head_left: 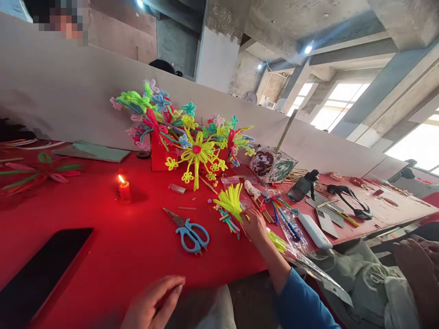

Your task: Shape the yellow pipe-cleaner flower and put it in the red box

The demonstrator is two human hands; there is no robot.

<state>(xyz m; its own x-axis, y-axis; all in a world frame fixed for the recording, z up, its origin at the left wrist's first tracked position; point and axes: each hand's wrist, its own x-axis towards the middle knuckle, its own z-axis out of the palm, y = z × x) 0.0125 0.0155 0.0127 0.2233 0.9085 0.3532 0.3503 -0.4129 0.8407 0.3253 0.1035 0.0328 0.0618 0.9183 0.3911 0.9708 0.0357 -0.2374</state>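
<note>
My right hand [254,225] is closed on a bundle of yellow pipe cleaners [230,201], whose fanned ends stick out beyond the fingers. More yellow pipe cleaners [277,241] lie in clear plastic by my wrist. My left hand [154,301] is at the table's near edge, thumb and forefinger tips close together, with nothing visible between them. Blue-handled scissors [194,235] rest half open between the hands. Farther back, a yellow pipe-cleaner flower [196,150] stands in front of other colourful pipe-cleaner flowers [161,114] and a red box [157,157].
A lit red candle [125,191] burns on the red table [137,256]. A dark tablet or phone [44,269] lies at left. Toward the right are a patterned box [272,164], a dark bottle [303,186] and a white device [314,230]. Another person's hands [416,260] show at right.
</note>
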